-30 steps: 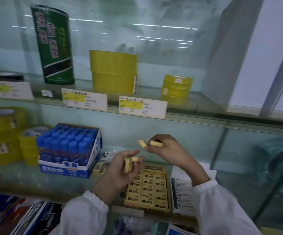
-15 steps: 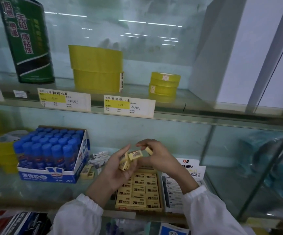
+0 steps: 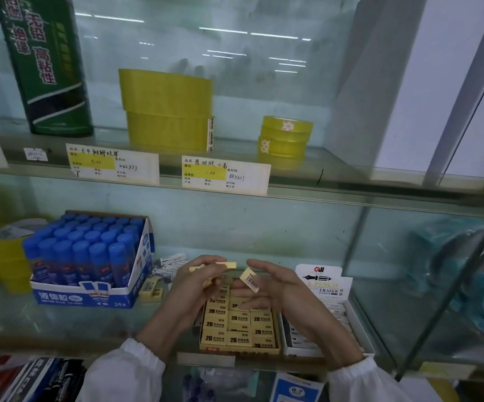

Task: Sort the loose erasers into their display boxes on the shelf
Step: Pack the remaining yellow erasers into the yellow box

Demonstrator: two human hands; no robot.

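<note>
Left hand (image 3: 195, 282) clutching erasers (image 3: 226, 265), right hand (image 3: 282, 288) seemingly pinching barcoded eraser (image 3: 251, 280)

The lower glass shelf (image 3: 60, 323) carried a blue-and-white cardboard box of blue-capped glue sticks (image 3: 89, 297) at eight o'clock, with yellow tape rolls (image 3: 8, 262) just beside it at nine. At six o'clock lay a flat yellow cardboard display box of 2B erasers (image 3: 237, 329), and just beside it, on its three-o'clock side, a white display box with an eraser header card (image 3: 324, 282). A few loose yellow erasers (image 3: 152, 288) and white-sleeved erasers (image 3: 171, 264) lay by the glue box. The upper glass shelf (image 3: 336, 166) bore a tall green canister (image 3: 46, 68) at eleven, stacked wide yellow tape (image 3: 166, 111) at twelve, small yellow tape rolls (image 3: 285, 137) at one, and two price cards (image 3: 226, 175) on its front edge.
</note>
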